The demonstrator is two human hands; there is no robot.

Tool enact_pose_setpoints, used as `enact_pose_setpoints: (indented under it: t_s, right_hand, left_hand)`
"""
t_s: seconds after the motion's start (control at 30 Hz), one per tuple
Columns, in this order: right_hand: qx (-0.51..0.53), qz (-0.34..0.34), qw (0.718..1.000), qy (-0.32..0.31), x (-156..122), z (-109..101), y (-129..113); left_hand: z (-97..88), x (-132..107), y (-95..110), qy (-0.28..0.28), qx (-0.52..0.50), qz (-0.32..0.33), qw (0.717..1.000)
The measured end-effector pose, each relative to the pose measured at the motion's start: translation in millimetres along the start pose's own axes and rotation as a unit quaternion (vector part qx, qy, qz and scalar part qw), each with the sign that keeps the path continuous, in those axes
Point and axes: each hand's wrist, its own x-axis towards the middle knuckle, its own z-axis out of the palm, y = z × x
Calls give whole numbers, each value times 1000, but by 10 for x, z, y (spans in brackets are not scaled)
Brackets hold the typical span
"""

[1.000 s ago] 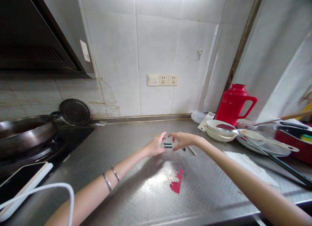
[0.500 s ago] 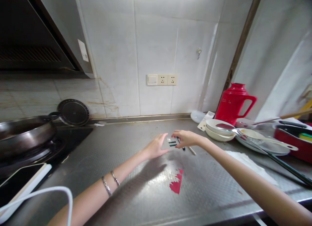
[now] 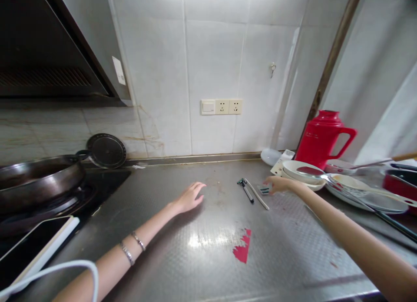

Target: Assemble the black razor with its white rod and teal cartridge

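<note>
My right hand (image 3: 279, 184) reaches to the right over the steel counter (image 3: 208, 232), close to a stack of white bowls (image 3: 301, 172). Its fingers pinch a small clear piece with dark green strips (image 3: 264, 189). My left hand (image 3: 190, 197) lies flat on the counter with fingers stretched out and nothing in it. Two bracelets (image 3: 133, 247) sit on my left wrist. A small dark tool and a thin metal piece (image 3: 252, 191) lie on the counter between my hands.
A red jug (image 3: 321, 137) stands at the back right beside plates, a ladle (image 3: 352, 187) and a red pan (image 3: 399, 182). A wok (image 3: 39, 180) sits on the hob at left, a phone (image 3: 35, 245) with a white cable in front. A red scrap (image 3: 243, 249) marks the counter.
My right hand has carried the small strip piece to the right, away from the tools. My left hand has let go and settled flat on the counter.
</note>
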Motion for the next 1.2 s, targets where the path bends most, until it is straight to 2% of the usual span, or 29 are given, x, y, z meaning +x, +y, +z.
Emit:
enact_pose_setpoints:
  t_s: [0.1, 0.43, 0.63, 0.77, 0.9, 1.07, 1.2]
  right_hand:
    - [-3, 18, 1000, -20, 29, 39, -7]
    - [-35, 5, 999, -7, 79, 60, -55]
    - [-50, -40, 996, 62, 31, -32, -202]
    - [-58, -64, 990, 112, 68, 13, -484]
    - [-47, -116, 978, 170, 77, 213, -913]
    - [-43, -166, 965, 199, 79, 520, -1385]
    - [-41, -183, 957, 220, 155, 759, -1584]
  left_hand:
    - [-18, -40, -53, 3, 4, -5, 1000]
    - [-108, -168, -217, 18, 1, -44, 999]
    - [-154, -356, -536, 49, 38, -95, 994]
    - [-240, -571, -786, 57, 60, -168, 982]
    - [-315, -788, -931, 59, 93, -211, 971]
    - [-355, -897, -895, 65, 130, -231, 962]
    - [-366, -897, -838, 67, 137, -233, 960]
